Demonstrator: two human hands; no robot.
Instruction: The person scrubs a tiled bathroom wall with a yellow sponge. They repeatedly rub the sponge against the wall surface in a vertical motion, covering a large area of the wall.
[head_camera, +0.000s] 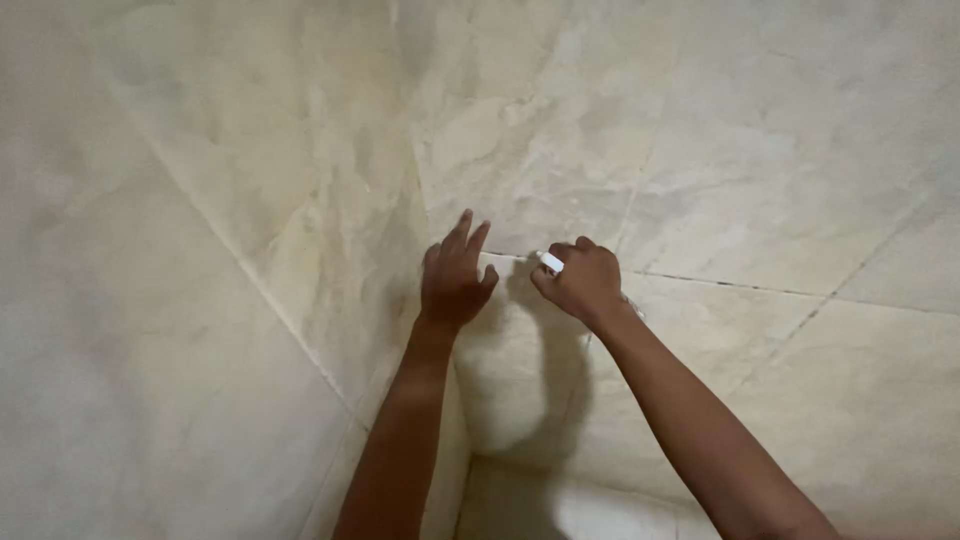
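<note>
My left hand (453, 277) rests flat against the beige marble-look tile wall (760, 180) right at the inside corner (425, 215), fingers together and pointing up, holding nothing. My right hand (583, 281) is closed around a small white object (551, 262) whose tip presses on the horizontal grout line (740, 287) between two tiles. Most of the white object is hidden in my fist. The two hands are a few centimetres apart, at the same height.
A second tiled wall (200, 250) meets the first at the corner on the left, with diagonal-looking grout joints. A dark grout line runs right from my right hand. Pale floor tile (560, 505) shows at the bottom between my forearms.
</note>
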